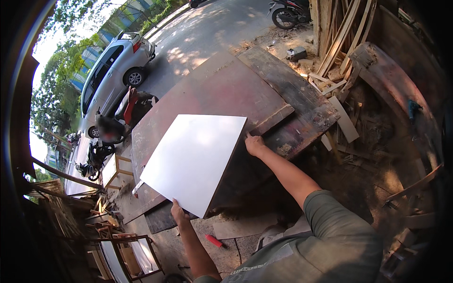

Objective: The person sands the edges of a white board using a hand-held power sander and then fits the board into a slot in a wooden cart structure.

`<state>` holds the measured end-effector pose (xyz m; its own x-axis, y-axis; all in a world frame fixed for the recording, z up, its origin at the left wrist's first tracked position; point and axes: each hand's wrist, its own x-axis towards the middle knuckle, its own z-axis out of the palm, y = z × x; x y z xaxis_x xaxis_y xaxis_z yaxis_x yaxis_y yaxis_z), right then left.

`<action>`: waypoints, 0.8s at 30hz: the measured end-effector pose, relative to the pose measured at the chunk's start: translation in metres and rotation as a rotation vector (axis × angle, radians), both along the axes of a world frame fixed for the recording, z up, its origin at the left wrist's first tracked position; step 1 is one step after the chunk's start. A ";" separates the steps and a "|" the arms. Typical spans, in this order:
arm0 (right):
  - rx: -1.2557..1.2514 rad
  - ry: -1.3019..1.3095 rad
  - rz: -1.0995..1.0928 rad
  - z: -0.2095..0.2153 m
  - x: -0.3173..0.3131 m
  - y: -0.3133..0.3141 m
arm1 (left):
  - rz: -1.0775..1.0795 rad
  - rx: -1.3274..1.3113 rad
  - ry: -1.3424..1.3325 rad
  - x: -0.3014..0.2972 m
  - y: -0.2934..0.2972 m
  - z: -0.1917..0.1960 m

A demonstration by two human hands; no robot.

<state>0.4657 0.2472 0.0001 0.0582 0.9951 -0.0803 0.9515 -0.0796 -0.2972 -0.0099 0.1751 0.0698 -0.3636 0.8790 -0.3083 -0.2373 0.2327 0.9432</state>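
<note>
Both hands grip large white rectangular board (194,161): left hand (178,213) at near corner, right hand (254,144) at far edge, positioning it on dark wooden workbench (222,89). Next likely needs squaring.

This is an open-air carpentry workshop at the edge of a street. A big, worn worktop of dark reddish-brown boards (222,89) fills the middle of the frame, with a flat white rectangular panel (193,160) lying on it. At the upper right, long pale wooden planks and offcuts (342,42) lean and lie in a heap, and more scrap strips litter the dirt floor (373,174) at the right. Unfinished wooden frames (127,254) stand at the lower left. Beyond the worktop, at the upper left, runs a sunlit asphalt road (203,33) with a parked silver car (113,70) and several motorbikes (96,155).
</note>
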 end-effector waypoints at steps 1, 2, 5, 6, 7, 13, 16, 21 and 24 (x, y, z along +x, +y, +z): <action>-0.003 0.004 0.021 0.005 0.000 -0.018 | 0.025 -0.020 -0.036 -0.004 -0.020 -0.013; -0.009 0.005 0.038 0.010 0.002 -0.037 | 0.026 -0.066 -0.016 -0.007 -0.044 -0.022; -0.079 0.037 0.034 0.019 0.013 -0.118 | 0.264 -0.251 -0.054 0.042 -0.116 -0.006; -0.080 0.050 0.058 0.025 0.010 -0.138 | 0.277 -0.242 -0.046 0.036 -0.136 -0.015; -0.083 0.063 0.073 0.028 0.010 -0.159 | 0.284 -0.237 -0.037 0.024 -0.163 -0.027; 0.056 0.191 -0.011 0.040 0.022 -0.204 | 0.305 -0.441 0.394 -0.014 -0.210 -0.041; 0.083 0.269 -0.061 0.068 0.007 -0.148 | 0.248 -0.499 0.515 -0.035 -0.199 -0.035; -0.287 0.408 -0.161 0.052 -0.042 -0.073 | 0.178 -0.426 0.619 -0.043 -0.158 -0.008; -0.304 0.443 -0.164 0.053 -0.034 -0.068 | 0.079 -0.361 0.575 -0.028 -0.145 0.015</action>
<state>0.4319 0.1788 0.0527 0.1060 0.9042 -0.4138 0.7086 -0.3606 -0.6065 -0.0376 0.0298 0.0853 -0.6160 0.7215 -0.3163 0.2488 0.5591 0.7909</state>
